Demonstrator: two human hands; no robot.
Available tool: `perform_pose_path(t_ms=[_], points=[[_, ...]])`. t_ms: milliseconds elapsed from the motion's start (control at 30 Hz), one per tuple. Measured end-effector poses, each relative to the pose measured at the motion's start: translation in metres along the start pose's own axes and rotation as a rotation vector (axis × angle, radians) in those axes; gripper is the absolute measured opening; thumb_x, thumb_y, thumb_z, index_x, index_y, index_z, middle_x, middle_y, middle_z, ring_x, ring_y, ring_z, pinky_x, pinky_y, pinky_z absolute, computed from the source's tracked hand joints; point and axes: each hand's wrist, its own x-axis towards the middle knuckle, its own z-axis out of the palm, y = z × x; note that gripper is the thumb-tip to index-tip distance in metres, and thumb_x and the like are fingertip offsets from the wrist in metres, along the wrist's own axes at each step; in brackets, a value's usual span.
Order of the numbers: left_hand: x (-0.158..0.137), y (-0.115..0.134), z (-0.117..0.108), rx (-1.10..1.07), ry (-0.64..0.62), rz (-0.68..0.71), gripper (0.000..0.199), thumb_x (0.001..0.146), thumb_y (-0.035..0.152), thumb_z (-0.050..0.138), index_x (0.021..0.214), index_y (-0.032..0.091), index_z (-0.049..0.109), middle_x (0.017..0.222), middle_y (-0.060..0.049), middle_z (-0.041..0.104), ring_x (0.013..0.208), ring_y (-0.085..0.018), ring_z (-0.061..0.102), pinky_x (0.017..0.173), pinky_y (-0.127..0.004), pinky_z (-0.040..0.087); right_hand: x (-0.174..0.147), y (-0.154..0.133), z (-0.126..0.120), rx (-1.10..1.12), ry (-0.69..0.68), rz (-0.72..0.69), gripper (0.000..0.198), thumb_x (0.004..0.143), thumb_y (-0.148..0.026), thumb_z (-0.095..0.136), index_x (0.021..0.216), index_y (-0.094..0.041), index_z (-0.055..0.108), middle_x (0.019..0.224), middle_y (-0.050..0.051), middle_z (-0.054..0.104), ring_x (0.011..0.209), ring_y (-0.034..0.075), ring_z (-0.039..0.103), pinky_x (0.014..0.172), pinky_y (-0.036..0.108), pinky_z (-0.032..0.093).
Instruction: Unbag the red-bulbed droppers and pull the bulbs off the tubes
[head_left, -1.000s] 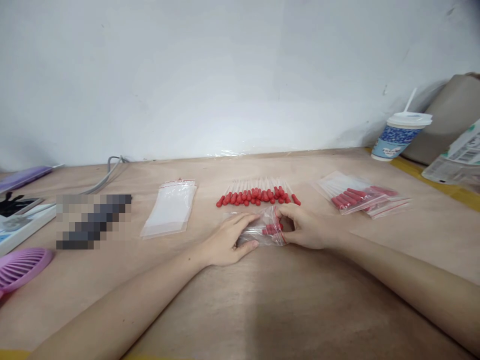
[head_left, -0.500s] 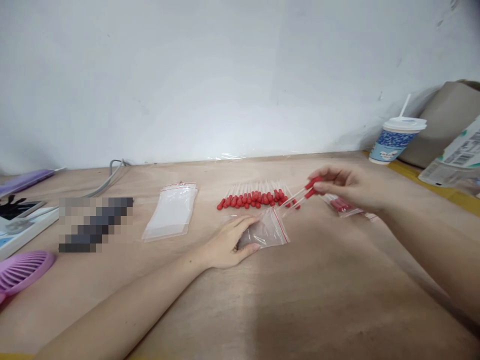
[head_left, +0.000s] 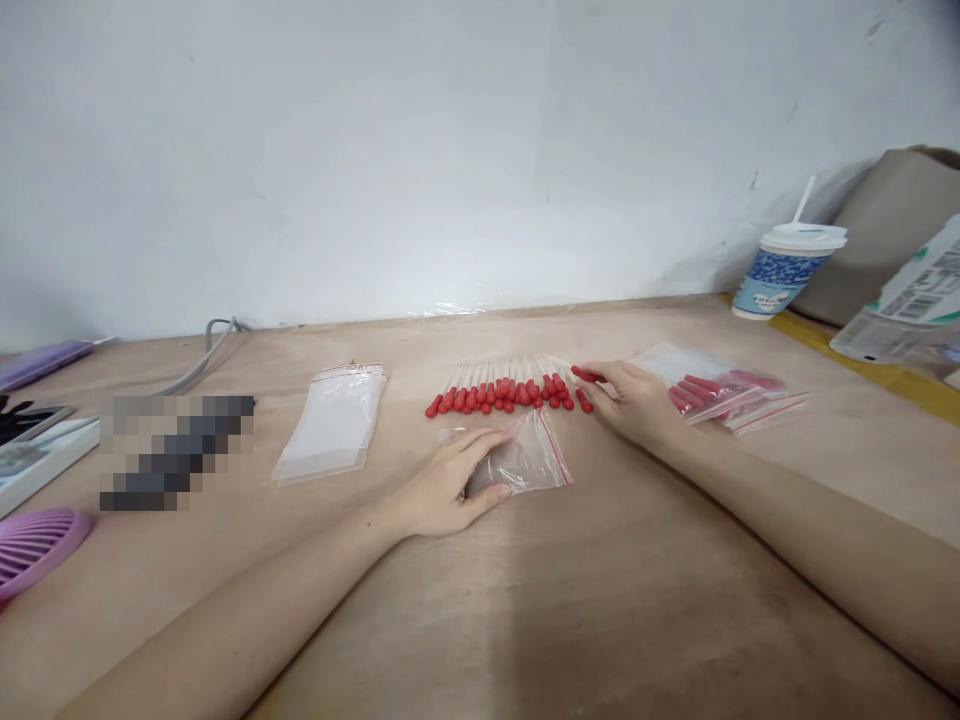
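Tabletop [head_left: 420,620] under the clear bag [head_left: 529,465] meets pale wall [head_left: 450,150].

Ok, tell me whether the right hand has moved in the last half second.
Yes: judged against the lidded cup, the right hand has moved left, to the right end of the row of red-ended sticks.

Soft, diffuse light; white wall [head_left: 360,160] dims at upper right. Broad shadow on wooden tabletop [head_left: 577,600], lower right of centre; glints on zip-lock bag [head_left: 525,465]. Pixelated block [head_left: 176,455] at left.
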Motion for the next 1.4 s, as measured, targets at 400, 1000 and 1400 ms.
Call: perform_pose_path(t_ms=[400, 1000, 1400], points=[[0.001, 0.0, 0.0, 0.012, 0.001, 0.002, 0.05, 0.084, 0.038, 0.049, 0.129, 0.02, 0.036, 0.132, -0.009, 0.044, 0.121, -0.022, 0.041, 0.101, -0.041, 0.035, 0.007, -0.011, 0.004, -0.089, 0.101, 0.14, 0.018, 0.08, -0.039, 0.057, 0.081, -0.023, 0.065, 0.078, -0.001, 0.07, 0.076, 0.017, 0.061, 0.079, 0.034, 0.036], [-0.001, 0.001, 0.0, -0.037, -0.001, -0.006, 0.053, 0.083, 0.039, 0.051, 0.131, 0.021, 0.036, 0.133, -0.01, 0.043, 0.122, -0.024, 0.04, 0.101, -0.042, 0.035, 0.02, -0.045, 0.007, -0.076, 0.008, 0.133, 0.024, 0.085, -0.037, 0.05, 0.075, -0.023, 0.067, 0.081, 0.004, 0.069, 0.081, 0.02, 0.058, 0.085, 0.045, 0.032], [-0.003, -0.004, 0.0, 0.074, -0.094, -0.002, 0.052, 0.09, 0.043, 0.038, 0.136, 0.021, 0.034, 0.143, -0.009, 0.03, 0.133, -0.022, 0.025, 0.108, -0.044, 0.024, -0.029, -0.061, -0.027, 0.386, -0.587, -0.285, 0.037, 0.083, -0.032, 0.054, 0.119, -0.024, 0.055, 0.126, 0.009, 0.052, 0.117, 0.021, 0.049, 0.1, 0.043, 0.039]])
